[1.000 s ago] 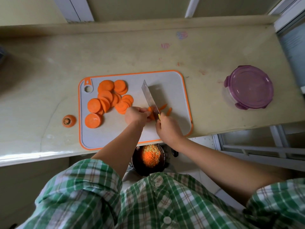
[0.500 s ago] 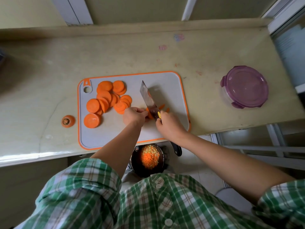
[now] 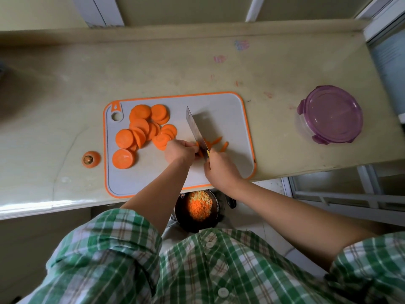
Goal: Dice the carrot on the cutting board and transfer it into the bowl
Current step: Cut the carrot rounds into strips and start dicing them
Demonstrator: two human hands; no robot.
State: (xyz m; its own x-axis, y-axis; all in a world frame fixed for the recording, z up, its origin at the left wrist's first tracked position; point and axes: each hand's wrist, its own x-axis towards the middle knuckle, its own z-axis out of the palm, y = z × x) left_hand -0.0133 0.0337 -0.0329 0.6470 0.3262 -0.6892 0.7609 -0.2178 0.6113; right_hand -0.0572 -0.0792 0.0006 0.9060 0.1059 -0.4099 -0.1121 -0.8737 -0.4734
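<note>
Head view showed one scene from above. Carrot work sat at the middle of a grey cutting board (image 3: 228, 119) with an orange rim, lying on a pale, stone-like worktop (image 3: 65, 88). The right hand (image 3: 221, 170) was closed around the handle of a knife (image 3: 196, 130), its flat steel blade running away from the person and slightly leftward. The left hand (image 3: 180, 151) was curled, fingertips pinning the carrot piece being cut (image 3: 199, 152), mostly hidden, right against the blade's left face. Thin orange strips (image 3: 219, 142) lay just right of the blade. Smooth, round carrot slices (image 3: 142, 130) lay overlapping to the left, nearer the left hand, so the next piece would likely be drawn rightward to the knife. A stem end (image 3: 91, 159) rested off the board on the worktop. Below the worktop edge, between the arms, a dark round bowl (image 3: 182, 216) held fine orange and yellowish dice (image 3: 200, 207), probably carrot. A round container with a translucent purple lid (image 3: 331, 114) stood well apart on the right. Most slices looked uncut yet.
</note>
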